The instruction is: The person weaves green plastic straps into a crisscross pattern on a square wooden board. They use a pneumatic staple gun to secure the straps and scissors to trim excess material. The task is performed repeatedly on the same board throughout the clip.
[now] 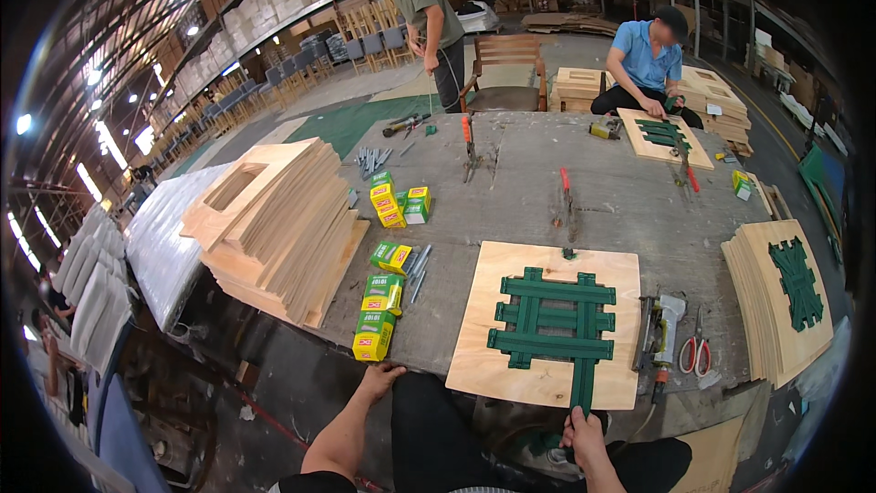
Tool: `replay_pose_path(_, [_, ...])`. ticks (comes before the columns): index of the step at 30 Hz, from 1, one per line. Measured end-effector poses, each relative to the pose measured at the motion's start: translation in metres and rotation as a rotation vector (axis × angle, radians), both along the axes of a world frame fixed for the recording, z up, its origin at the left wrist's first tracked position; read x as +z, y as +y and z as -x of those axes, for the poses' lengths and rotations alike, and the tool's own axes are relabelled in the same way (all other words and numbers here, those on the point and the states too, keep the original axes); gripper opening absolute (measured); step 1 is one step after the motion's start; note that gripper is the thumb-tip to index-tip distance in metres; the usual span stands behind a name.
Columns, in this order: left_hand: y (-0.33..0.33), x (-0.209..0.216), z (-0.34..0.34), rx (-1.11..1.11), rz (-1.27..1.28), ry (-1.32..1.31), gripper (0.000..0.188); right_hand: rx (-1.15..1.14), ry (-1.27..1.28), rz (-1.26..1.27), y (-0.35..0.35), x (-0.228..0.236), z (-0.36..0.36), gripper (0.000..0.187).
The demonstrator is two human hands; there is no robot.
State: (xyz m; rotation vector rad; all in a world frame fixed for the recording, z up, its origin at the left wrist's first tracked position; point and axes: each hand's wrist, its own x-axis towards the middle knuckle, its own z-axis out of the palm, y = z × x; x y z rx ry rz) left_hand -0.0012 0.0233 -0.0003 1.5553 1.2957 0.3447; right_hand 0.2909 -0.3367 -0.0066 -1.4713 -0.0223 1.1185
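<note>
My right hand is closed on the lower end of a green webbing strap, which hangs past the near edge of a plywood panel. Over the panel's opening, several green straps cross each other in a woven grid. My left hand rests at the table's near edge, just below the yellow-green staple boxes; it holds nothing that I can see, and its fingers are partly stretched out. To the panel's right lie a staple gun and red-handled scissors.
Stacked plywood panels stand at the left, and another stack at the right has a bundle of green straps on top. Red-handled tools lie farther back. A seated co-worker handles another panel; a second person stands beyond the table.
</note>
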Motion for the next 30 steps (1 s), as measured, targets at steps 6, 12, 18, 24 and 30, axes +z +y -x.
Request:
replay_pose_path(6, [-0.014, -0.004, -0.001, 0.204, -0.058, -0.153, 0.055, -0.003, 0.014, 0.017, -0.001, 0.005, 0.001, 0.043])
replay_pose_path(12, [-0.018, 0.008, 0.016, 0.343, -0.318, 0.144, 0.045, -0.004, 0.043, -0.038, 0.003, 0.003, 0.001, 0.043])
replay_pose_path(18, [-0.064, 0.093, -0.006, -0.252, -0.042, 0.425, 0.040, -0.038, 0.002, -0.001, -0.001, 0.003, 0.003, 0.042])
replay_pose_path(24, [-0.179, 0.089, -0.148, -1.111, -0.492, -0.346, 0.047, -0.052, -0.021, -0.020, -0.003, 0.001, 0.013, 0.041])
replay_pose_path(30, [-0.202, 0.029, -0.234, -1.420, -1.016, -0.128, 0.092, -0.088, 0.017, -0.022, -0.007, 0.006, 0.021, 0.040])
